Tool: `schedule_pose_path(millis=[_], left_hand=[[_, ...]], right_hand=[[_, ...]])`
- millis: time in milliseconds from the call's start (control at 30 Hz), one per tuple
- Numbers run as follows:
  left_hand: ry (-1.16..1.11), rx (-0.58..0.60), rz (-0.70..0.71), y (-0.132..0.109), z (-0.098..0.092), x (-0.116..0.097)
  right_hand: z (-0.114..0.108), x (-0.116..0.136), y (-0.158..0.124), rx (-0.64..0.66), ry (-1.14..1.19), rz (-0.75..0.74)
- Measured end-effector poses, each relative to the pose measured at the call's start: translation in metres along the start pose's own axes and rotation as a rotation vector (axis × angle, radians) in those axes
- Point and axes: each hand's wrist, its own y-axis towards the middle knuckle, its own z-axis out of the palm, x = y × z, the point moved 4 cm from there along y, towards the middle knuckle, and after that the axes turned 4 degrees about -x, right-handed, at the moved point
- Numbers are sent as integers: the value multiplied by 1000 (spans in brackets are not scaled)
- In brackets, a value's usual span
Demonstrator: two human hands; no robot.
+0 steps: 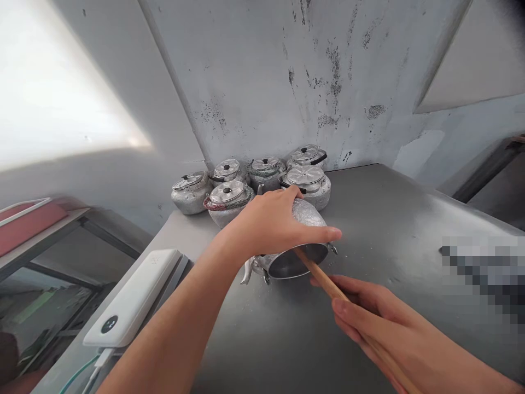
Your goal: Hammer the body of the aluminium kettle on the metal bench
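Note:
A dented aluminium kettle (309, 213) lies tipped on its side on the metal table, its lidless round mouth facing me and its spout pointing down to the left. My left hand (274, 219) is spread over the top of its body and grips it, thumb along the rim. My right hand (369, 312) is wrapped round a wooden stick (322, 279). The far end of the stick reaches inside the kettle's mouth, where its tip is hidden.
Several lidded aluminium kettles (227, 192) stand grouped by the stained wall. A white power bank (133, 298) with cables lies at the left on the grey table (361, 202). A pixelated patch (488, 268) covers something at the right. Left of the table is a metal-framed rack (88, 221).

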Motion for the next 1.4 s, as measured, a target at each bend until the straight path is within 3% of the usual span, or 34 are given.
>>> schedule_pose_path(millis=[500,767,1000,1400], left_hand=[[-8,0,18,0,0,3],[6,0,26,0,1,4],[19,-15,34,0,2,3],[51,-2,3,-2,1,-3]], right_hand=[[5,10,-4,74,26,29],[9,0,-4,124,43,46],[6,8,-7,98,18,136],[11,15,-10,75,118,146]])
